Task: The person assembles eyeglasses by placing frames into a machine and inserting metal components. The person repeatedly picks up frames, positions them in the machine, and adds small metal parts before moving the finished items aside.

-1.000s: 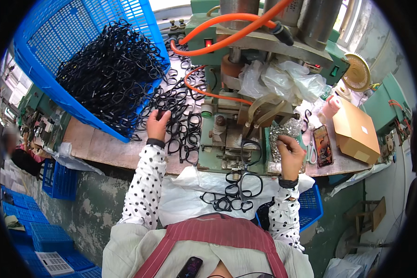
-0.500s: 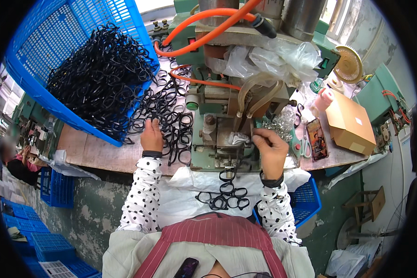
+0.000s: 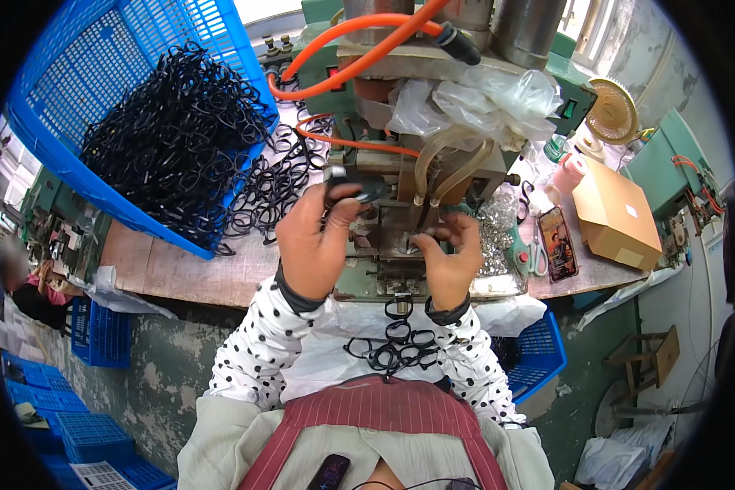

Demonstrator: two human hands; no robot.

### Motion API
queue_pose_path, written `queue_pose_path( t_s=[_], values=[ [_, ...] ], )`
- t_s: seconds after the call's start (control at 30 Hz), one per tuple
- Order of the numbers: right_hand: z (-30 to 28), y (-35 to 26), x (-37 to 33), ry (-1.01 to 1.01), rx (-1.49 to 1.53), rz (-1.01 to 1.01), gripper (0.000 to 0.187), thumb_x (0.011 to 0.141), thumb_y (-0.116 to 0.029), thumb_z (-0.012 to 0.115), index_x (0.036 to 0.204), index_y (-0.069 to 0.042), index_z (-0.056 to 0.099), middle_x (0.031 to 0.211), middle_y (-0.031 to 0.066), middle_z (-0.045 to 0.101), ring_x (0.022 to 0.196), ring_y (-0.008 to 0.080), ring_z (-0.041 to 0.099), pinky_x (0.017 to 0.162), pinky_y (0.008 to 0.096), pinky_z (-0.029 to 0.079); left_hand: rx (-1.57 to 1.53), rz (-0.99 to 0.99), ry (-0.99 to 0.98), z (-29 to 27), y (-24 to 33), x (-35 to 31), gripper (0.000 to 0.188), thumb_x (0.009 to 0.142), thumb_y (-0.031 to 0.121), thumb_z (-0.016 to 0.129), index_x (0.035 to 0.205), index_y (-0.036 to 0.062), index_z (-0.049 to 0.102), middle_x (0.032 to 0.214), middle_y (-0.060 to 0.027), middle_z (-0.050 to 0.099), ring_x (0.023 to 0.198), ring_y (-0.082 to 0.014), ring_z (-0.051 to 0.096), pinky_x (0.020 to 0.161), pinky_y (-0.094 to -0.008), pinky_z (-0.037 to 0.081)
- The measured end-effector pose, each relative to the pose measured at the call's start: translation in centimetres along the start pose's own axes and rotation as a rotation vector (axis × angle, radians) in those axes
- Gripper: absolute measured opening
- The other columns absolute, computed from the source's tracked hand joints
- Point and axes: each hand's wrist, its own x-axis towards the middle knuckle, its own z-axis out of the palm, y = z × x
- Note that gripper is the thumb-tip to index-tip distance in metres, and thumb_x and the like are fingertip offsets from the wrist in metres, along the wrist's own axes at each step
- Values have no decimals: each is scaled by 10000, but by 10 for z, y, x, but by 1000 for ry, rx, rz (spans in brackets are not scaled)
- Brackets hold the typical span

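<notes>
My left hand [image 3: 312, 237] is raised left of the press, fingers closed around several black looped bands [image 3: 358, 189], blurred by motion. At the press's metal work block [image 3: 400, 260], my right hand [image 3: 452, 255] has its thumb and fingers curled by a small shiny piece [image 3: 408, 242]. What lies between those fingertips is too small to make out. More linked black bands [image 3: 392, 347] lie on the white cloth over my lap. A loose spread of black bands [image 3: 261, 196] covers the table between the crate and the press.
A blue crate [image 3: 53, 155] heaped with black bands tilts at the left. Orange hoses [image 3: 335, 82] and clear tubes [image 3: 465, 171] cross the press. To the right are small metal pieces [image 3: 494, 237], scissors [image 3: 537, 257], a phone [image 3: 557, 245] and a cardboard box [image 3: 616, 216].
My left hand has picked several black bands from the table and moved right toward the press. My right hand has shifted slightly left at the block; the band hanging there is gone from view.
</notes>
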Motion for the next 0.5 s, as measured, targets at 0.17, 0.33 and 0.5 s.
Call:
queue_pose_path(
  t_s=[0.17, 0.33, 0.5],
  values=[
    [6, 6, 0, 9, 48, 29, 480, 685, 58, 766, 1098, 32, 523, 990, 126, 571, 791, 182, 665, 725, 284, 516, -165, 7, 54, 2, 0, 2, 176, 963, 97, 554, 1063, -40, 602, 947, -122, 685, 820, -177, 686, 699, -271, 513],
    [5, 8, 0, -2, 98, 39, 515, 673, 29, 787, 1123, 23, 536, 982, 122, 589, 784, 184, 650, 724, 300, 516, 178, 582, -200, 2, -12, -19, 228, 864, 37, 586, 1089, 52, 624, 983, -119, 665, 798, -276, 600, 758, -393, 469],
    [-45, 33, 36, 93, -435, -153, 446, 678, -102, 796, 1088, -44, 629, 968, 100, 649, 875, 246, 614, 794, 364, 484, 98, 847, -407, 46, -36, -58, 377, 805, 35, 606, 1181, 33, 616, 1191, -132, 633, 1045, -288, 628, 924, -437, 504]
  ],
)
